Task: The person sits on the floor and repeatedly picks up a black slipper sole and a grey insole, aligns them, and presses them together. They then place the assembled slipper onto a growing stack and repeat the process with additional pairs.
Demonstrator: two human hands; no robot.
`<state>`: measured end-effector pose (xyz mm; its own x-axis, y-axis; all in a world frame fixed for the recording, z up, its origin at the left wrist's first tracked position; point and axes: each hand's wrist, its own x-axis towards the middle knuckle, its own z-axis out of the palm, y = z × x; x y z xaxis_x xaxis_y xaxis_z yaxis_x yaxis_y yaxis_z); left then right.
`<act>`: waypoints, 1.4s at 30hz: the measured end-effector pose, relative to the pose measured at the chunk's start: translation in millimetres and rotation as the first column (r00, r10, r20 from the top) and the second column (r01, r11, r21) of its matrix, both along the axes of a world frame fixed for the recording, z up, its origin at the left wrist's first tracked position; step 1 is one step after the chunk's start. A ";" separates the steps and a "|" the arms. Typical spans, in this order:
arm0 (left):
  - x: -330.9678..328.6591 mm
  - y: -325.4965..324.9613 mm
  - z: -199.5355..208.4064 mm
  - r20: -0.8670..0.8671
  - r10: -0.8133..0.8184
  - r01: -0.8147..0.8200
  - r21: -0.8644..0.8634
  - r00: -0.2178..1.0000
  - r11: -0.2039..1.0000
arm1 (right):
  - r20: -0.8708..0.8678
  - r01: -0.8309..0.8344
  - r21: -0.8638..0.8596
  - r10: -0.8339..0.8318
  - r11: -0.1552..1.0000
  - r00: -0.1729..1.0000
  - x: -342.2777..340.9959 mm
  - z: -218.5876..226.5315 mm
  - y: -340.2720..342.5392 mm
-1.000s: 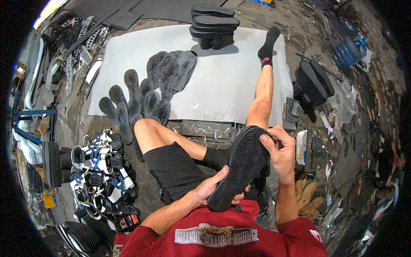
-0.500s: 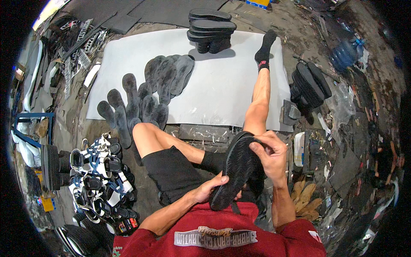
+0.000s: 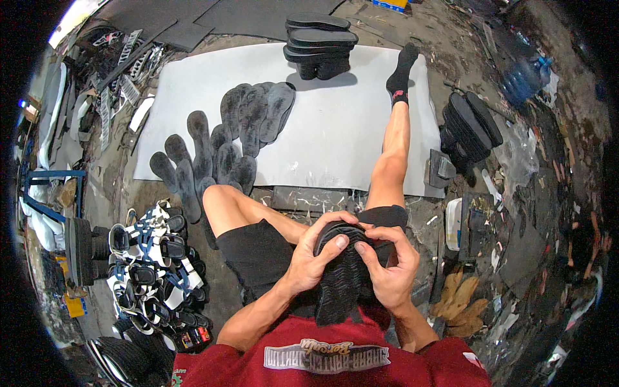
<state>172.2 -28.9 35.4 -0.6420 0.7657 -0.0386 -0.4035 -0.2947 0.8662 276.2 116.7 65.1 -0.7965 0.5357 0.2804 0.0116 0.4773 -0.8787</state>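
A black shoe sole (image 3: 340,287) with a wavy ridged tread is held over my lap, its tread turned up toward me. Its far end curves over between my hands. My left hand (image 3: 314,255) wraps that far end from the left, thumb pressed on the tread. At the right edge of the same end, my right hand (image 3: 392,260) grips with thumb and bent fingers. The underside of the sole is hidden. Beyond my bent left knee, several flat dark grey insoles (image 3: 255,113) lie overlapping, partly on a white sheet (image 3: 335,142).
Thick black soles are stacked (image 3: 320,39) at the sheet's far edge, with more black soles (image 3: 474,126) to the right. White and navy sandals (image 3: 151,264) heap up at left. Tan sole-shaped pieces (image 3: 459,300) lie at right, near a dark block (image 3: 442,168).
My left hand has moved from the sole's near end up to its far end. The sole has swung more upright and bends at the top. My right hand has shifted slightly left and nearer.
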 end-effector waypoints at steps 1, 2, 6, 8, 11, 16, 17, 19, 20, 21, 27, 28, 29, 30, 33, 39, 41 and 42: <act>0.4 -0.6 2.2 -0.035 0.003 -0.003 -0.008 0.999 1.000 | -0.024 0.011 -0.029 -0.012 1.000 1.000 -0.4 2.2 -2.1; 1.5 -2.1 3.0 -0.038 0.007 -0.007 -0.003 0.999 1.000 | -0.021 0.014 -0.023 -0.015 1.000 1.000 1.0 5.4 -5.0; 1.9 -7.1 17.0 -0.032 0.019 -0.019 0.004 0.999 1.000 | -0.046 0.023 0.006 -0.022 1.000 0.999 0.0 16.2 -14.8; 5.5 -13.1 19.2 -0.025 0.042 -0.043 -0.050 0.999 0.998 | -0.114 0.026 0.091 -0.016 0.996 0.993 -2.8 10.5 -17.2; 4.6 -22.2 10.0 -0.023 0.045 -0.045 -0.027 0.999 0.999 | -0.018 0.056 0.080 -0.055 0.995 0.998 -0.5 19.2 -23.8; -1.2 -27.7 38.2 -0.183 0.069 -0.091 -0.114 0.981 0.989 | 0.072 -0.034 -0.281 0.057 0.959 0.996 -11.8 25.8 -28.8; -2.0 -27.0 47.4 -0.219 0.071 -0.104 -0.141 0.973 0.984 | 0.117 -0.086 -0.374 0.139 0.924 0.983 -13.0 22.5 -24.3; -0.7 -13.9 62.9 -0.365 0.213 -0.282 -0.148 0.906 0.948 | 0.018 -0.098 -0.165 0.103 0.981 0.995 -30.5 28.1 -27.7; 0.2 -9.0 67.7 -0.358 0.332 -0.386 -0.088 0.873 0.918 | -0.037 -0.089 -0.048 0.087 0.995 0.996 -39.6 24.4 -24.6; 0.2 -5.4 72.1 -0.342 0.444 -0.483 -0.032 0.828 0.875 | -0.094 -0.069 0.066 0.075 0.995 0.993 -48.0 17.9 -20.0; -30.5 16.8 45.6 -0.727 0.588 -0.881 -0.050 0.354 0.470 | -0.240 -0.163 0.288 0.236 0.944 0.942 -86.4 -4.2 -26.2; -38.8 12.9 29.3 -0.768 0.551 -0.885 -0.046 0.328 0.462 | -0.241 -0.186 0.114 0.209 0.976 0.948 -92.5 -10.8 -34.4; -44.1 9.0 10.5 -0.802 0.514 -0.888 -0.043 0.304 0.458 | -0.233 -0.201 -0.061 0.182 0.978 0.955 -98.8 -19.4 -42.6; -43.7 6.4 -7.4 -0.858 0.449 -0.871 0.004 0.249 0.491 | -0.208 -0.124 -0.128 0.095 0.984 0.973 -106.6 -37.7 -50.4; -26.8 -5.8 -20.5 -0.789 0.381 -0.764 -0.165 0.481 0.624 | -0.040 0.067 -0.261 -0.081 0.963 0.996 -101.3 -77.7 -65.0; -24.1 -17.7 -43.8 -0.654 0.599 -0.885 -0.296 0.461 0.359 | -0.079 -0.111 -0.195 0.097 0.975 0.992 -91.0 -98.6 -86.2; -44.0 -15.4 -52.0 -0.595 0.705 -0.922 -0.225 0.386 0.316 | -0.015 -0.139 -0.257 0.140 0.957 0.990 -92.9 -105.3 -83.7; -52.2 -33.7 -80.2 -0.627 0.667 -0.913 -0.226 0.403 0.339 | -0.079 -0.194 -0.012 0.193 0.981 0.978 -90.0 -99.8 -81.7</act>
<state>120.0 -62.7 -44.8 -0.9602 -0.1937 0.2014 0.1609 0.2059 0.9652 186.2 35.0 -34.7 -0.8619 0.3795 0.3362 -0.1473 0.4471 -0.8823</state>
